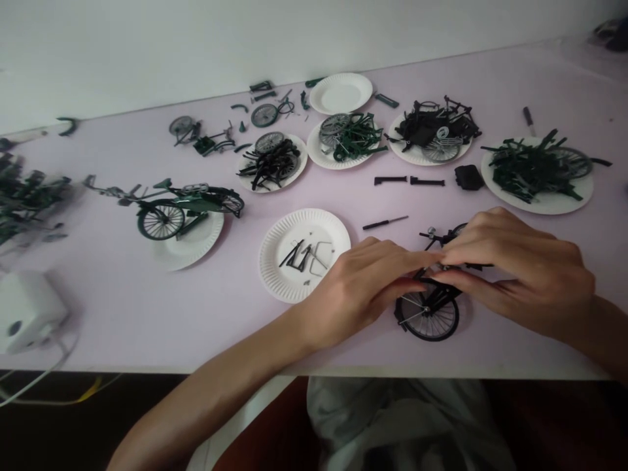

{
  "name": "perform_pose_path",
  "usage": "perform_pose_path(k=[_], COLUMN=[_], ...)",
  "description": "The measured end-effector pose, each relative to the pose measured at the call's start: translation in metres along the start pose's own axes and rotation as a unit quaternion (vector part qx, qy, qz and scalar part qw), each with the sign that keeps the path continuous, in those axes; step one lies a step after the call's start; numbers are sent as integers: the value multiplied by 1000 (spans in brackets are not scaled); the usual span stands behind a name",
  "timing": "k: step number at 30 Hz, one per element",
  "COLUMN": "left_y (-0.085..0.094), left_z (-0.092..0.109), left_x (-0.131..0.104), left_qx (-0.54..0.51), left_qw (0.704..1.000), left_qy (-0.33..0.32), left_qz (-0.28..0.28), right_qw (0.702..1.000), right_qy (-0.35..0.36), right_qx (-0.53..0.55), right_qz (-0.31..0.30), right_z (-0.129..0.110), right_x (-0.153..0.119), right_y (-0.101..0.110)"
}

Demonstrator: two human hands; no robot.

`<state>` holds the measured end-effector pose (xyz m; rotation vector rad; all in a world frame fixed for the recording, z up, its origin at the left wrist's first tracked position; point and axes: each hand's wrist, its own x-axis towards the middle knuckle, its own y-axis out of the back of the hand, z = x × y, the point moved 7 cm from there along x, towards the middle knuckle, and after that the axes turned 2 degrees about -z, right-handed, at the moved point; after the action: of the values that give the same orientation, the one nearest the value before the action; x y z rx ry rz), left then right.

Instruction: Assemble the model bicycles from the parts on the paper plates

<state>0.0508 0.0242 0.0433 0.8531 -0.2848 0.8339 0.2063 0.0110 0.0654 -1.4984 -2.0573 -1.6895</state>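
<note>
A black model bicycle (432, 319) stands near the table's front edge on the right, its spoked wheel toward me. My left hand (363, 284) reaches in from the left and pinches at the bicycle's upper frame. From the right, my right hand (520, 261) grips the same part, fingertips close to those of the left. Both hands hide much of the frame and the far wheel. Left of the bicycle, a paper plate (267, 275) holds small black parts and hex keys. A screwdriver (385, 223) lies just beyond my left hand.
Farther back, paper plates (341, 95) carry piles of green and black bicycle parts (534, 167). A green model bicycle (164, 219) stands at the left by another plate. A white power adapter (32, 307) sits at the left front. Black bars (426, 182) lie mid-table.
</note>
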Motion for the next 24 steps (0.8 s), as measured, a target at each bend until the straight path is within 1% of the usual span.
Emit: perform_pose_path(k=[2, 8, 12, 17, 21, 24], left_y=[-1, -5, -6, -7, -6, -7], left_z=[-2, -1, 0, 1, 2, 2], left_x=[0, 3, 3, 2, 2, 2], left_qx=[-7, -42, -42, -24, -8, 11], left_qw=[1000, 999, 998, 998, 998, 997], left_qy=[0, -16, -33, -51, -63, -67], left_qz=[1, -28, -28, -31, -29, -43], right_qw=[1000, 987, 979, 977, 980, 979], right_qy=[-12, -77, -84, -95, -89, -101], right_qx=[29, 140, 182, 181, 165, 159], right_qz=[4, -30, -35, -53, -71, -80], right_z=[2, 10, 10, 11, 8, 9], right_x=[-1, -7, -9, -10, -8, -8], right_y=[1, -3, -5, -9, -10, -11])
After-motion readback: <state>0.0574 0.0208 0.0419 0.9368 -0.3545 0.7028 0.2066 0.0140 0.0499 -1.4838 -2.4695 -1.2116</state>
